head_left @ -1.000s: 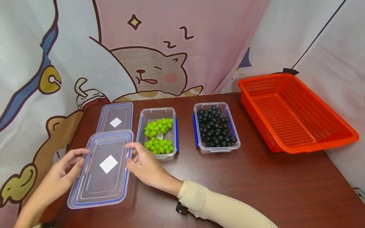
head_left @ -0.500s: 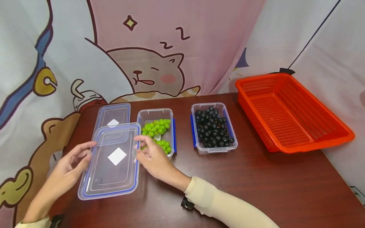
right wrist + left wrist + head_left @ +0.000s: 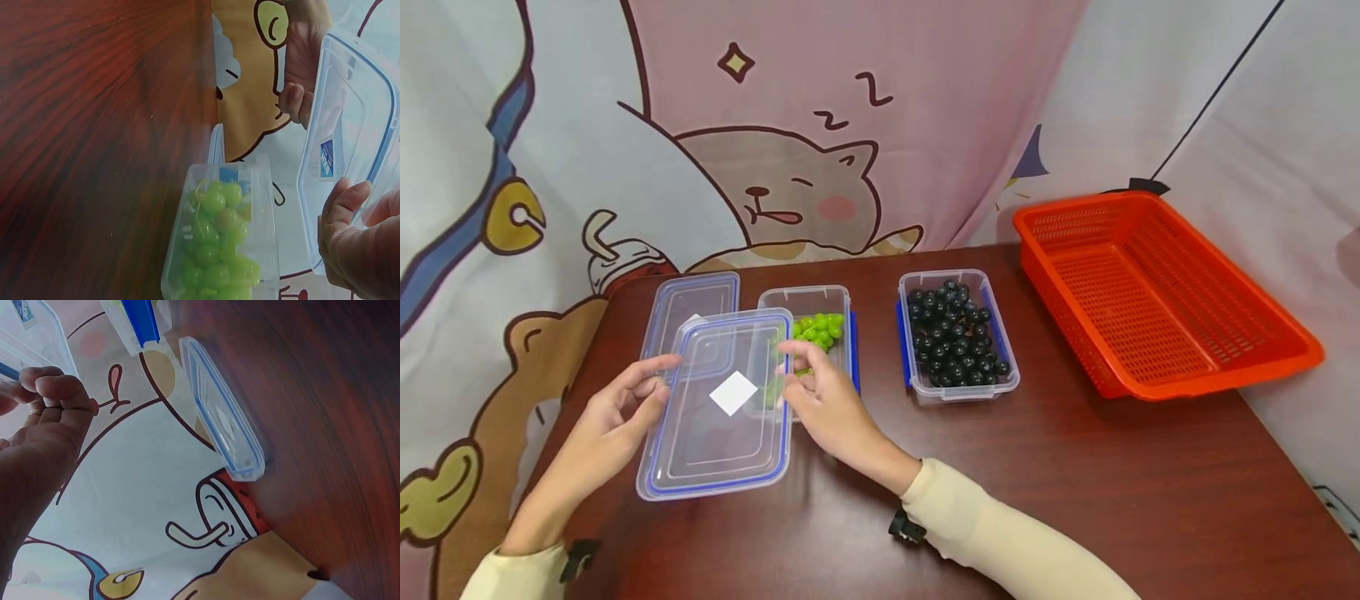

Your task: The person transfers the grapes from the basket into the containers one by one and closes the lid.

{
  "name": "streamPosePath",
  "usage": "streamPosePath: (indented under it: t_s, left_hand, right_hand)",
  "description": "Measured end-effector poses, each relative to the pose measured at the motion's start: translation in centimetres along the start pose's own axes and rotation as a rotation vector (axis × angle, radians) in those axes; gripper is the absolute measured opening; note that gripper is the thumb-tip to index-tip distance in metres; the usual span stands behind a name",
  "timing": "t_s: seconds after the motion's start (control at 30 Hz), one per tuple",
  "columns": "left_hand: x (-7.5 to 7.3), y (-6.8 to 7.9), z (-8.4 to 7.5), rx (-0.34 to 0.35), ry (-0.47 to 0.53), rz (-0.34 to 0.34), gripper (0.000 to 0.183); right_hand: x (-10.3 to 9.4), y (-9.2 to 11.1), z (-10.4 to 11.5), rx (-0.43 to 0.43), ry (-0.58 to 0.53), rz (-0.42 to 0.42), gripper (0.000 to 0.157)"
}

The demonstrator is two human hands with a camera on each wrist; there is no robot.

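Note:
Both hands hold a clear plastic lid (image 3: 722,446) with a blue seal and a white diamond label, raised above the table. My left hand (image 3: 613,421) pinches its left edge between thumb and fingers; my right hand (image 3: 833,410) grips the right edge. Behind the lid, partly covered by it in the head view, stands a clear container (image 3: 805,291) of green grapes (image 3: 822,325). The right wrist view shows these green grapes (image 3: 215,250) lower than the lid (image 3: 350,144). A second lid (image 3: 662,321) lies on the table at the back left, partly overlapped.
A similar container (image 3: 966,396) full of black grapes (image 3: 951,333) stands right of the green ones, with a blue clip on its left side. An orange-red basket (image 3: 1311,354) sits at the back right of the brown table (image 3: 1060,475). A cartoon-print curtain (image 3: 970,108) hangs behind.
Both hands have carried the lid rightward and somewhat away from me. It now overlaps the green-grape container in the head view, which shifts slightly.

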State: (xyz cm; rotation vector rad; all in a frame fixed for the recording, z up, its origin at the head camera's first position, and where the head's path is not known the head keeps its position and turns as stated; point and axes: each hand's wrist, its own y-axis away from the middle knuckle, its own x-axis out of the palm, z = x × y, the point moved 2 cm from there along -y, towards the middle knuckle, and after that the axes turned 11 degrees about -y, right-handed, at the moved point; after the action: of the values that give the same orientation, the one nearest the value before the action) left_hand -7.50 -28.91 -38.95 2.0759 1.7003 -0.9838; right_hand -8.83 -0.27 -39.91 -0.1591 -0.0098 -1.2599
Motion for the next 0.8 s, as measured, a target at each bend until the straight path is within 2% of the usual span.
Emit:
streamPosePath:
  t_s: [0.13,0.33,0.8]
  left_hand:
    - [0.6,-0.5,-0.2,0.016,-0.007,-0.02,0.042]
    - [1.5,-1.6,-0.7,0.036,0.034,-0.032,0.041]
    - [3.5,-3.0,-1.5,0.001,0.131,-0.057,0.037]
  right_hand:
    - [-0.6,0.0,0.0,-0.014,-0.007,-0.014,0.047]
    - [-1.6,-0.1,0.1,-0.055,-0.026,-0.034,0.048]
    - [-3.6,0.0,0.2,-0.078,-0.005,-0.077,0.049]
